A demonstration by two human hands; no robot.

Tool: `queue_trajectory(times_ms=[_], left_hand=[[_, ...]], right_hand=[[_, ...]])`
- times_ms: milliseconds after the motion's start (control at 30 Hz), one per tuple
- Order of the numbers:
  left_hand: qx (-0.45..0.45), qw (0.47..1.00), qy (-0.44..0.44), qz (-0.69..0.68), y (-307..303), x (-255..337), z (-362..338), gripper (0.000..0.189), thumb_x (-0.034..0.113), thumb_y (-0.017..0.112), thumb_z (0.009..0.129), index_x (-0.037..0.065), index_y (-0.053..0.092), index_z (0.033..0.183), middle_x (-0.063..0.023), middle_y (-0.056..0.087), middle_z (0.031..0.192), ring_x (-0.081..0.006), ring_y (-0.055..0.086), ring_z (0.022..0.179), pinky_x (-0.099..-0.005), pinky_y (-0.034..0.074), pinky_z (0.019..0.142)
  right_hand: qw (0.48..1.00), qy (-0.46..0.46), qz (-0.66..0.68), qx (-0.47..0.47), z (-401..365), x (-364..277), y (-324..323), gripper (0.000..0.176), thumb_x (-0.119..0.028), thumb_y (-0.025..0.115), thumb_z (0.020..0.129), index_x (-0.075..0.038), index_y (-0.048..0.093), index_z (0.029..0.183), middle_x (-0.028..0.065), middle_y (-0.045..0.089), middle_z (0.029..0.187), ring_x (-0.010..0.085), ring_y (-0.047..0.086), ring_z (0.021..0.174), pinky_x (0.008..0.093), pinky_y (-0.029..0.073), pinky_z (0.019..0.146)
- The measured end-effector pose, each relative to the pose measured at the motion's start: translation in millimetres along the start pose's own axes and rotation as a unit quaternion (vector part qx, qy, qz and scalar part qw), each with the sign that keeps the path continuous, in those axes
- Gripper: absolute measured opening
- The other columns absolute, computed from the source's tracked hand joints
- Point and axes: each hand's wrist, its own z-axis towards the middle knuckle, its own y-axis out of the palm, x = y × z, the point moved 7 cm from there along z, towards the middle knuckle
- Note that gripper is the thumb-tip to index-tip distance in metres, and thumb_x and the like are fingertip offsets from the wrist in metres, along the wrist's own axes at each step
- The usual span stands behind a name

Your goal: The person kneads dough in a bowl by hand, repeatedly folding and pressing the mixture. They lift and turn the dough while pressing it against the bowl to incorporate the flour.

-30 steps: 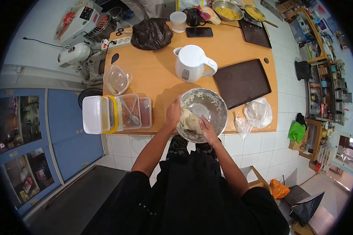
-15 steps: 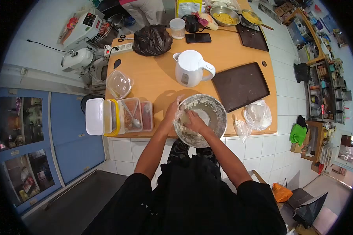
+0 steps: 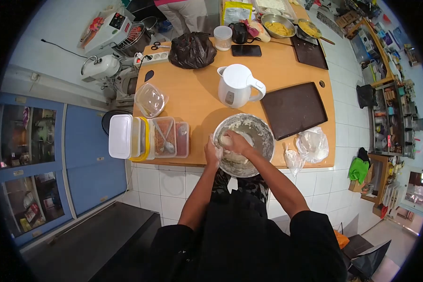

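Note:
A metal mixing bowl (image 3: 266, 136) stands at the table's front edge, its inner wall smeared with pale sticky dough. My left hand (image 3: 213, 150) grips the bowl's left rim, its fingers coated in white. Inside the bowl, my right hand (image 3: 238, 143) is closed around a pale lump of dough (image 3: 226, 140); part of the lump is hidden by the fingers. Behind the bowl stands a white electric kettle (image 3: 236, 86), its handle to the right.
Right of the kettle lies a dark baking tray (image 3: 296, 110), with white plastic bags (image 3: 312, 144) in front. Lidded containers (image 3: 148, 137) line the left edge. A black plastic bag (image 3: 191, 50), a phone (image 3: 246, 50) and pans (image 3: 278, 26) sit farther back. Another person (image 3: 185, 14) stands beyond the table.
My right hand has gone from spread fingers against the bowl's inside to a closed grasp on dough. My left hand has shifted lower along the rim. The whole view has shifted slightly.

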Motion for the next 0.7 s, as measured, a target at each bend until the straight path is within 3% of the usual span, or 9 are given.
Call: queue_trajectory(times_ms=[100, 200, 267, 367, 433, 500, 567, 667, 700], left_hand=[[0.0, 0.998, -0.051, 0.033, 9, -27, 13, 0.035, 0.0, 0.057, 0.081, 0.001, 0.055, 0.115, -0.0211, 0.066, 0.088, -0.0363, 0.065, 0.08, -0.0397, 0.049, 0.069], [-0.034, 0.998, -0.046, 0.014, 7, -18, 16, 0.036, 0.006, 0.061, 0.082, 0.003, 0.055, 0.117, -0.0204, 0.066, 0.09, -0.0333, 0.065, 0.078, -0.0394, 0.05, 0.071], [-0.031, 0.995, -0.094, -0.028, 38, -99, 29, 0.037, 0.007, 0.061, 0.082, 0.003, 0.054, 0.119, -0.0207, 0.066, 0.091, -0.0333, 0.065, 0.079, -0.0398, 0.05, 0.072], [-0.055, 0.991, -0.107, -0.053, 41, -101, 35, 0.04, 0.008, 0.061, 0.082, 0.004, 0.054, 0.121, -0.0217, 0.066, 0.093, -0.0346, 0.066, 0.081, -0.0415, 0.051, 0.074], [-0.082, 0.992, -0.095, -0.029, 37, -76, 26, 0.042, 0.008, 0.061, 0.082, 0.004, 0.054, 0.123, -0.0227, 0.066, 0.095, -0.0367, 0.066, 0.084, -0.0427, 0.051, 0.075], [-0.106, 0.991, -0.071, 0.029, 18, -20, 23, 0.042, 0.006, 0.06, 0.082, 0.003, 0.053, 0.123, -0.024, 0.066, 0.096, -0.0396, 0.065, 0.087, -0.0436, 0.051, 0.076], [-0.107, 0.989, -0.047, 0.092, 17, -13, 25, 0.04, 0.007, 0.059, 0.083, 0.003, 0.054, 0.123, -0.0242, 0.066, 0.095, -0.0406, 0.065, 0.087, -0.0442, 0.051, 0.076], [-0.081, 0.986, -0.009, 0.143, 15, -6, 33, 0.038, 0.009, 0.058, 0.085, 0.002, 0.054, 0.122, -0.0252, 0.066, 0.092, -0.0415, 0.064, 0.087, -0.0447, 0.05, 0.076], [-0.069, 0.986, 0.002, 0.151, 15, -4, 35, 0.037, 0.01, 0.057, 0.085, 0.001, 0.054, 0.122, -0.0256, 0.065, 0.091, -0.0418, 0.064, 0.088, -0.0448, 0.05, 0.077]], right_hand=[[0.998, -0.043, 0.03, 0.019, -31, -19, -14, 0.048, -0.014, 0.076, 0.069, -0.004, 0.056, 0.112, 0.0175, 0.062, 0.112, 0.0352, 0.06, 0.108, 0.0398, 0.047, 0.094], [0.995, -0.089, 0.026, 0.036, -68, -23, -27, 0.043, -0.013, 0.075, 0.071, -0.006, 0.057, 0.109, 0.0166, 0.061, 0.111, 0.034, 0.06, 0.107, 0.0389, 0.047, 0.094], [0.996, -0.085, 0.01, 0.023, -88, -25, -35, 0.04, -0.014, 0.074, 0.072, -0.005, 0.058, 0.107, 0.016, 0.061, 0.111, 0.0332, 0.059, 0.108, 0.0386, 0.047, 0.093], [0.994, -0.1, -0.005, 0.037, -96, -26, -54, 0.036, -0.016, 0.075, 0.071, -0.004, 0.06, 0.102, 0.0164, 0.059, 0.114, 0.0363, 0.059, 0.106, 0.039, 0.047, 0.093], [0.966, -0.145, -0.117, 0.181, -89, -53, -68, 0.039, -0.017, 0.074, 0.073, -0.004, 0.057, 0.105, 0.0176, 0.059, 0.113, 0.0386, 0.06, 0.104, 0.0413, 0.047, 0.092], [0.962, -0.088, -0.127, 0.223, -60, -59, -57, 0.043, -0.018, 0.073, 0.074, -0.005, 0.053, 0.11, 0.0189, 0.06, 0.113, 0.0401, 0.061, 0.101, 0.0437, 0.047, 0.092], [0.985, 0.065, -0.033, 0.159, -22, -19, -12, 0.049, -0.019, 0.072, 0.075, -0.005, 0.048, 0.115, 0.0201, 0.06, 0.114, 0.0408, 0.062, 0.099, 0.046, 0.047, 0.091], [0.955, 0.073, -0.277, 0.076, -18, -23, 19, 0.056, -0.02, 0.068, 0.076, -0.005, 0.04, 0.121, 0.0228, 0.061, 0.109, 0.0427, 0.062, 0.097, 0.0499, 0.048, 0.086], [0.957, 0.069, -0.279, 0.049, -23, -21, 22, 0.048, -0.015, 0.066, 0.076, -0.003, 0.051, 0.12, 0.0232, 0.062, 0.106, 0.0436, 0.06, 0.097, 0.05, 0.048, 0.089]])
